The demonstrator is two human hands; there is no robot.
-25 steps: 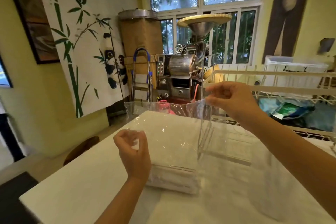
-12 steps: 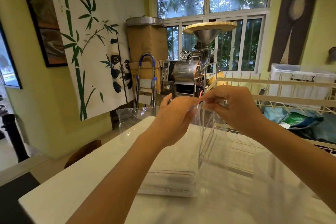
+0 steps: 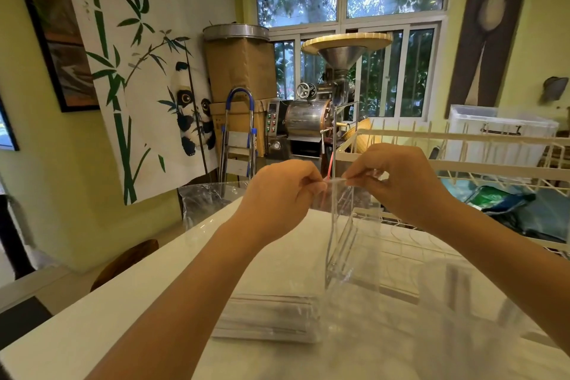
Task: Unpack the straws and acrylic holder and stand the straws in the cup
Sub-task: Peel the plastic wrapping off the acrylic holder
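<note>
A clear acrylic holder (image 3: 348, 244) stands upright on the white table (image 3: 92, 318), still inside a thin transparent plastic bag (image 3: 364, 194). My left hand (image 3: 283, 191) and my right hand (image 3: 404, 179) both pinch the top edge of that bag above the holder, close together. A flat pack of paper-wrapped straws (image 3: 268, 316) lies on the table below my left forearm. No cup is visible.
A loose clear plastic sheet (image 3: 206, 200) hangs over the table's far edge. A white wire dish rack (image 3: 462, 145) stands at the right behind the holder. Beyond the table are a coffee roaster (image 3: 311, 120), a step ladder (image 3: 239, 133) and a dark stool (image 3: 123, 262).
My left hand rose from the table on the left and joined my right hand at the bag's top edge. The view tilted slightly downward.
</note>
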